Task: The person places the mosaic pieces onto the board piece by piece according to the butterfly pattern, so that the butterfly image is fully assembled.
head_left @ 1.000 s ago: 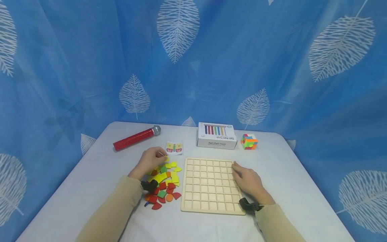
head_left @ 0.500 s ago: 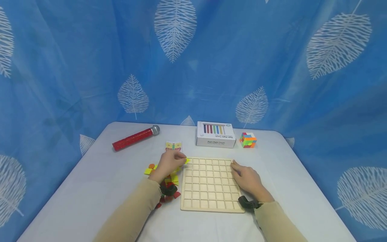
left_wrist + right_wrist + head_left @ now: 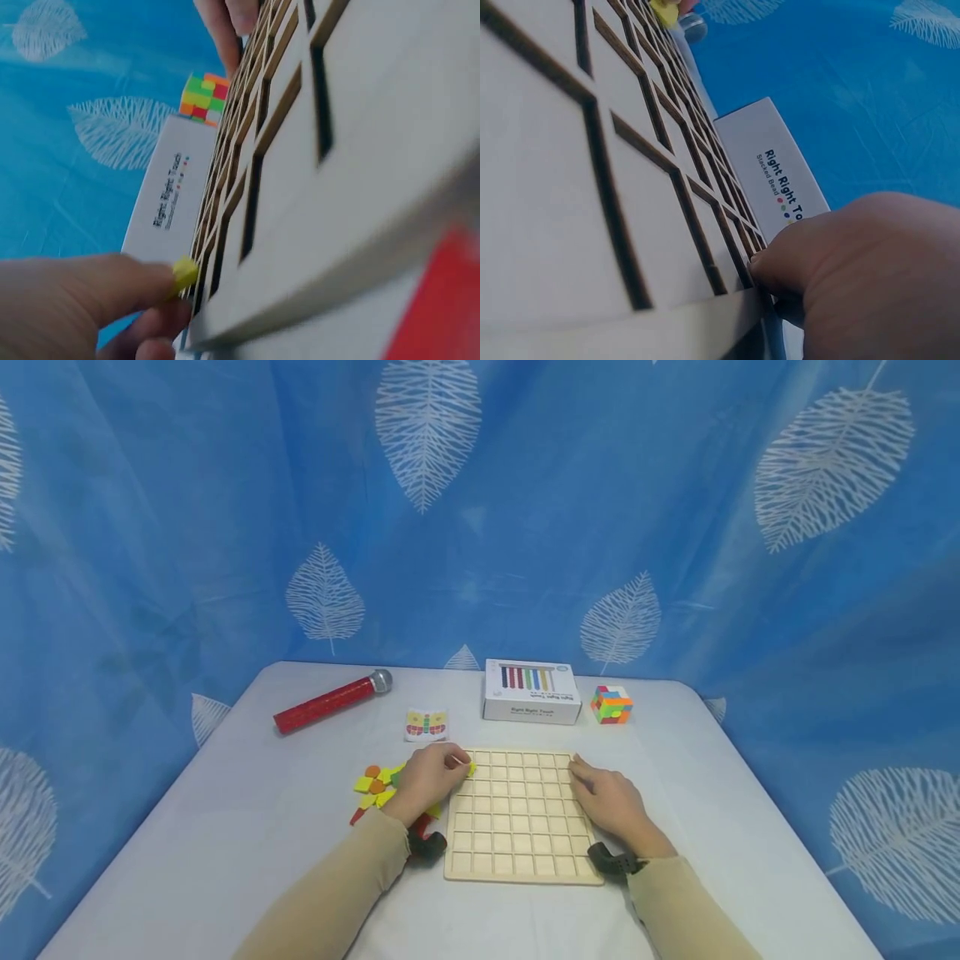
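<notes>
Between thumb and fingertips, my left hand [image 3: 433, 777] pinches a small yellow tile [image 3: 184, 275] at the far left corner of a wooden grid board [image 3: 517, 814]. The tile touches or nearly touches the board's rim; its exact seating cannot be told. On the opposite side, my right hand [image 3: 615, 806] holds the board's right edge near the far corner, with the thumb [image 3: 784, 259] at the rim. Loose coloured tiles [image 3: 372, 785] lie left of the board, partly hidden under my left hand and wrist. The board's visible squares hold no tiles.
A picture card [image 3: 426, 725] with a butterfly-like pattern lies behind my left hand. Farther back are a red microphone [image 3: 330, 702], a white box [image 3: 531, 692] and a puzzle cube [image 3: 612, 705]. A blue leaf-print curtain [image 3: 525, 527] hangs behind the table.
My left hand has moved right from the tile pile to the board's far left corner, carrying the yellow tile. The right hand has stayed at the board's right edge.
</notes>
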`<state>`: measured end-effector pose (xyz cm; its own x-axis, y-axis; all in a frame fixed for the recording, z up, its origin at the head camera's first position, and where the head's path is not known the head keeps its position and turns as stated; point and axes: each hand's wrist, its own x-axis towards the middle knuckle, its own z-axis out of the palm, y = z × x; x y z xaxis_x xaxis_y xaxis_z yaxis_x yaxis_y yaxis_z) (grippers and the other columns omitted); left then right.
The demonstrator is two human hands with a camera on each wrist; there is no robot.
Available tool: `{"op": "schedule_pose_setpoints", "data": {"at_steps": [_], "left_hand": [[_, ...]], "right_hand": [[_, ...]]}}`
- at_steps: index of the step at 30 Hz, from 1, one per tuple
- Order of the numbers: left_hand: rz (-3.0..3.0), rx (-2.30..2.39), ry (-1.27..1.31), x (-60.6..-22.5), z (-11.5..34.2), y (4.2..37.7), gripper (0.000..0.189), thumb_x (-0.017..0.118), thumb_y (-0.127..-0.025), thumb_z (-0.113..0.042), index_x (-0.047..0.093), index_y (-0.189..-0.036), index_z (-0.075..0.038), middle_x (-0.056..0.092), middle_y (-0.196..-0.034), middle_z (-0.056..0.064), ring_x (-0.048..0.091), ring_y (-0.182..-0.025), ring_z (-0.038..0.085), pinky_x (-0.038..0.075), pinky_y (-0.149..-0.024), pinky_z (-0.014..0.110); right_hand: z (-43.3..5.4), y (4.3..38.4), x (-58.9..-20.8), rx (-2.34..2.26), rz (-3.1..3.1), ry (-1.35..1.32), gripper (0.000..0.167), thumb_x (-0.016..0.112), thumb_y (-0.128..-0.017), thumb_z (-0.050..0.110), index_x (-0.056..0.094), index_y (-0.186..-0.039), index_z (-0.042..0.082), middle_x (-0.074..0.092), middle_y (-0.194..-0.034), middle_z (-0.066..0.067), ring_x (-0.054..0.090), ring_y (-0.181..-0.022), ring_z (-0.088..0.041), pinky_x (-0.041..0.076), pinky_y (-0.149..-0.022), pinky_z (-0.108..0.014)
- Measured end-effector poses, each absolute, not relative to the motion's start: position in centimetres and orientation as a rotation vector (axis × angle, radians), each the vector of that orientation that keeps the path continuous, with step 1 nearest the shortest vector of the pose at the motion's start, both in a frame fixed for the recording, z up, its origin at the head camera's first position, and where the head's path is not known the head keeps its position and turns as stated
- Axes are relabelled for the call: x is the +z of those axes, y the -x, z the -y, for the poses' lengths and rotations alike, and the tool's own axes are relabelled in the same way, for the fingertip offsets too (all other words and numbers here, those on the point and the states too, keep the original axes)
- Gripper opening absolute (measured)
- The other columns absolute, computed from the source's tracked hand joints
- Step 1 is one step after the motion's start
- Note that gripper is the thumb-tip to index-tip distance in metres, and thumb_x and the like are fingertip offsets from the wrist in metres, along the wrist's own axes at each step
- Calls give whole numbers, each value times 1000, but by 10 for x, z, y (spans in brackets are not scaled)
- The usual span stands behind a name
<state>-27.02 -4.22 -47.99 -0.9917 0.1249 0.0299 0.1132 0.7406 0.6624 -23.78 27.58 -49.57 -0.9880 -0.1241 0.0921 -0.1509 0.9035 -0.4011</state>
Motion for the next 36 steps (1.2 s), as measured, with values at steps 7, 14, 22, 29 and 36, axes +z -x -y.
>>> {"op": "schedule_pose_setpoints", "data": {"at_steps": [7,14,22,29,36], "left_hand": [[-2976,1041,-172,-482,38,267,10,77,-91,-28,76,-100,-22,73,-93,-7,63,-82,12,54,-80,34],[-2989,1039,-196,-481,36,268,7,78,-91,-23,76,-96,-17,72,-88,-5,61,-77,13,55,-78,33],[-2973,1032,-235,-481,37,268,5,77,-91,-19,79,-94,-15,73,-86,-4,61,-77,14,56,-81,34],[-3033,847,-250,-479,39,268,11,80,-90,-29,80,-98,-20,74,-90,-7,62,-78,11,53,-76,32],[-3056,862,-215,-472,47,268,19,73,-96,-29,80,-112,-21,77,-111,-3,68,-93,16,54,-78,35]], "right_hand": [[-274,237,-494,655,3005,-193,45,56,-104,32,59,-145,13,52,-153,-7,55,-134,-41,48,-103,-59],[-272,235,-491,660,2991,-203,46,55,-104,32,60,-144,11,53,-152,-8,55,-133,-42,48,-102,-60],[-272,236,-492,658,3001,-194,45,56,-103,31,60,-143,11,53,-152,-9,55,-133,-42,48,-102,-59],[-270,237,-492,674,3012,-183,46,56,-104,32,60,-144,11,51,-154,-8,54,-135,-41,47,-104,-59],[-270,236,-491,669,3021,-158,46,56,-103,32,60,-144,11,51,-154,-7,53,-136,-41,46,-105,-59]]}}
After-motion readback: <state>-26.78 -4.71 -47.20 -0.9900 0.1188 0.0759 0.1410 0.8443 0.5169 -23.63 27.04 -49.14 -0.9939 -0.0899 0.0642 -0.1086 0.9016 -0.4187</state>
